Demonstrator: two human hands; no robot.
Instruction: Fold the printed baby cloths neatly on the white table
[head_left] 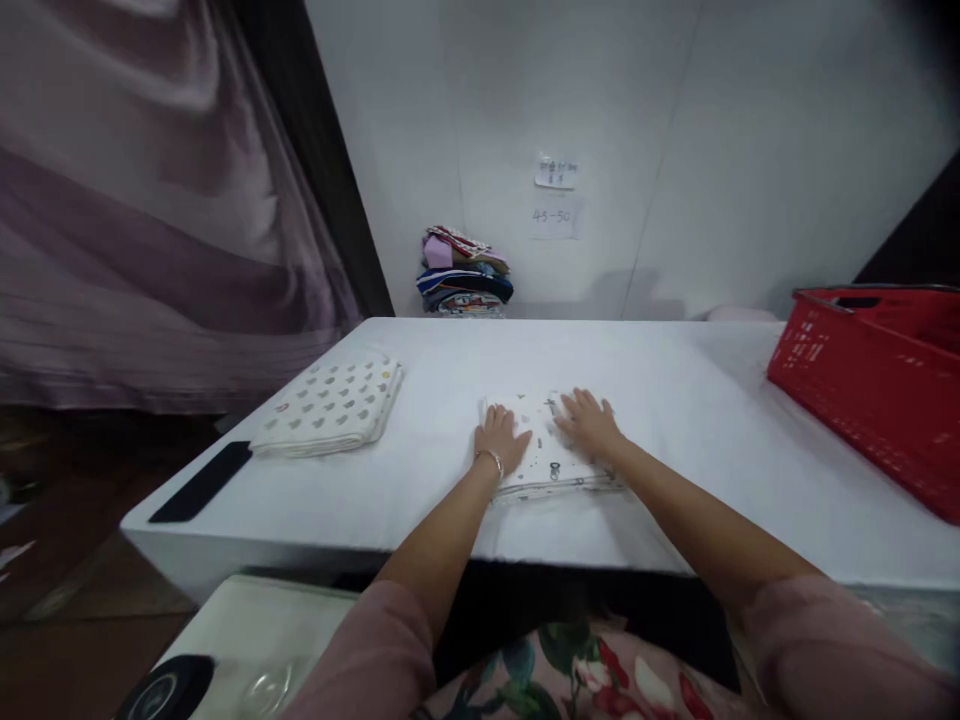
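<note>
In front of me a white cloth (551,460) with small dark prints lies folded into a flat, layered rectangle. My left hand (501,442) rests palm down on its left edge, fingers spread, with a bracelet at the wrist. On the cloth's right side lies my right hand (589,425), also flat with its fingers apart and slightly blurred. Neither hand grips anything. Farther left on the table is a second folded cloth (326,405), white with rows of grey prints.
The white table (442,370) has a black strip (202,483) at its left edge. A red basket (870,375) stands at the right. Behind the table is a stack of folded fabrics (465,275), near paper notes (556,215) on the wall. A purple curtain (150,200) hangs left.
</note>
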